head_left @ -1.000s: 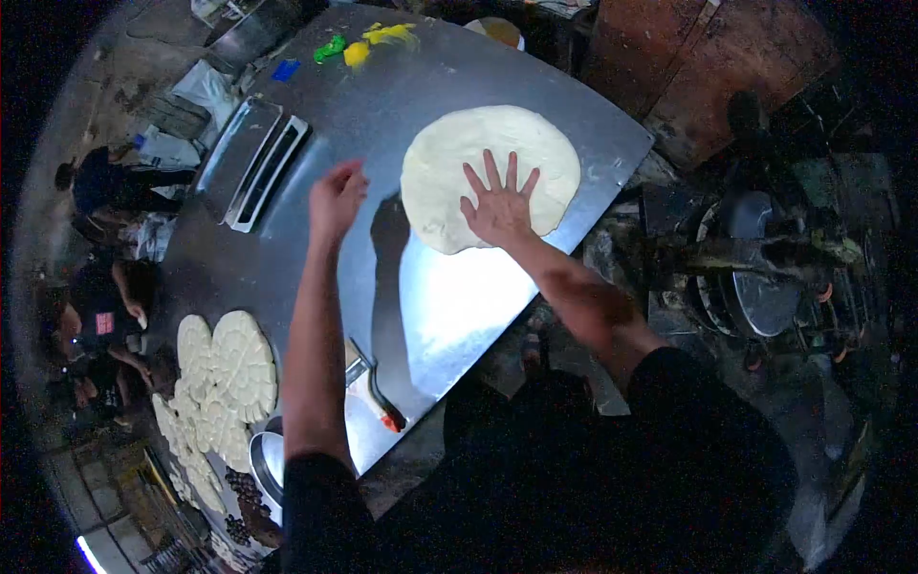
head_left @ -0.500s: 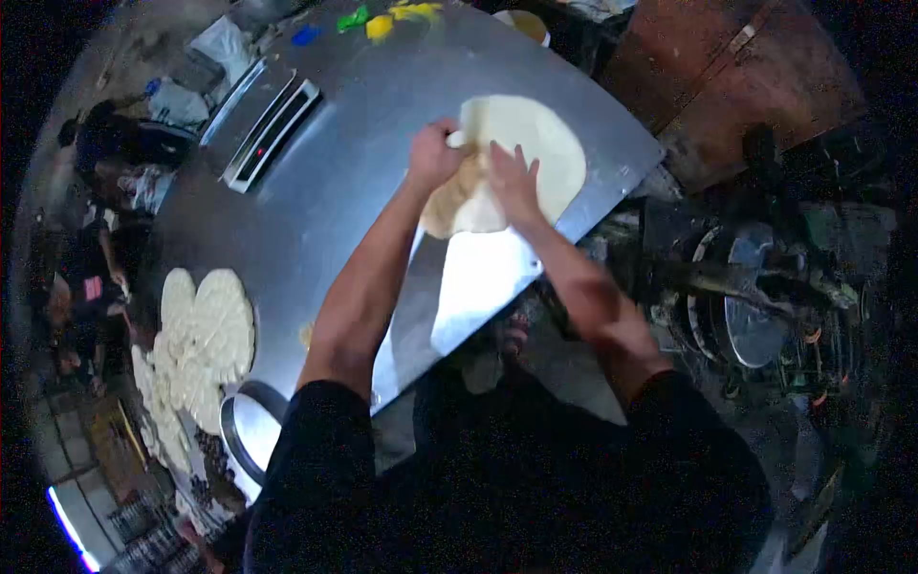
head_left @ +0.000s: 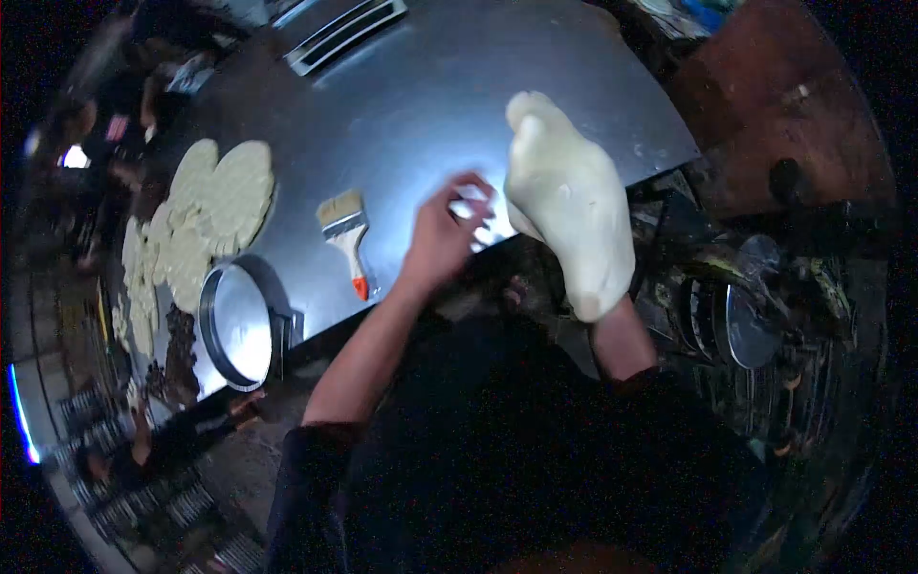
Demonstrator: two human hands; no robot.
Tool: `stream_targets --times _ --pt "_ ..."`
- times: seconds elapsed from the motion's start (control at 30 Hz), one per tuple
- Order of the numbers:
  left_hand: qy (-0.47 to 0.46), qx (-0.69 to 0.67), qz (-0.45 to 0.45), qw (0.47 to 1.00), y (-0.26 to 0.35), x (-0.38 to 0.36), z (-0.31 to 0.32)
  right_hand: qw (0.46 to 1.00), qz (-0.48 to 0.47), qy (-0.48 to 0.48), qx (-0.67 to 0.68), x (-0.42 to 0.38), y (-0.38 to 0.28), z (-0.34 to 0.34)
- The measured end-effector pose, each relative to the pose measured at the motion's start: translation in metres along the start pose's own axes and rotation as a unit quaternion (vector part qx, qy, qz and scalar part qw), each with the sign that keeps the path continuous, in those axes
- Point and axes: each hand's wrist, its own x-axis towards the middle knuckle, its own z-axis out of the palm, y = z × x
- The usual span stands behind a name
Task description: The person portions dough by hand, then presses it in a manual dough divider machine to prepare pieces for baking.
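A pale sheet of dough (head_left: 569, 182) hangs in folds over my right hand, off the table's near edge. My right wrist (head_left: 622, 340) shows below it, while the fingers are hidden under the dough. To its left, my left hand (head_left: 447, 230) is over the table edge, blurred, its fingers bent and apart with nothing in them. A flat brush (head_left: 342, 225) with a white, orange-tipped handle lies on the metal table (head_left: 382, 124), left of that hand. Farther left stands a round metal pan (head_left: 239, 325).
Several overlapping rounds of dough (head_left: 215, 206) lie at the table's left end, near dark clumps (head_left: 182, 349). A slotted metal device (head_left: 349, 36) sits at the far side. Other people are at the left. Dark metal equipment (head_left: 751, 325) stands at the right.
The dough lay on the table under both hands; now it is up, draped over my right hand. My left hand has let go and moved away. The view has shifted, and the brush now shows.
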Motion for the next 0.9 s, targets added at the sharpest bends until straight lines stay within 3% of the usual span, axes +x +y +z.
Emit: stream_targets --times 0.07,0.13,0.17,0.2,0.27,0.43,0.47,0.53,0.6,0.7,0.77,0.9 --pt "0.253 0.052 0.157 0.953 -0.061 0.031 -0.029 0.999 0.008 -0.020 -0.034 -0.002 0.009 0.020" --pt "0.040 -0.043 0.057 0.997 -0.079 0.024 -0.063 0.996 0.018 -0.047 -0.074 -0.009 0.024 0.046" --pt "0.013 -0.155 0.087 0.984 -0.081 -0.003 -0.066 0.993 0.022 -0.061 -0.098 -0.015 0.032 0.060" --pt "-0.022 -0.281 -0.003 0.959 -0.065 -0.032 -0.070 0.990 0.027 -0.076 -0.120 -0.020 0.040 0.072" --pt "0.011 -0.461 0.091 0.883 -0.080 -0.061 -0.092 0.980 0.037 -0.100 -0.170 -0.036 0.062 0.097" --pt "0.210 -0.424 0.081 0.877 -0.112 -0.186 -0.183 0.944 0.095 -0.158 -0.274 -0.093 0.171 0.153" --pt "0.269 -0.414 0.048 0.868 -0.124 -0.209 -0.194 0.933 0.114 -0.170 -0.296 -0.109 0.194 0.160" --pt "0.338 -0.467 0.102 0.811 -0.152 -0.245 -0.230 0.909 0.145 -0.200 -0.337 -0.129 0.236 0.182" --pt "0.282 -0.512 0.040 0.811 -0.166 -0.290 -0.262 0.880 0.156 -0.243 -0.378 -0.141 0.259 0.206" --pt "0.335 -0.457 0.011 0.824 -0.180 -0.352 -0.292 0.799 0.122 -0.350 -0.473 -0.132 0.279 0.266" --pt "0.457 -0.286 -0.042 0.841 -0.209 -0.384 -0.310 0.717 0.064 -0.442 -0.535 -0.116 0.292 0.315" --pt "0.511 -0.374 -0.006 0.774 -0.223 -0.429 -0.325 0.515 -0.085 -0.617 -0.589 -0.072 0.333 0.408"
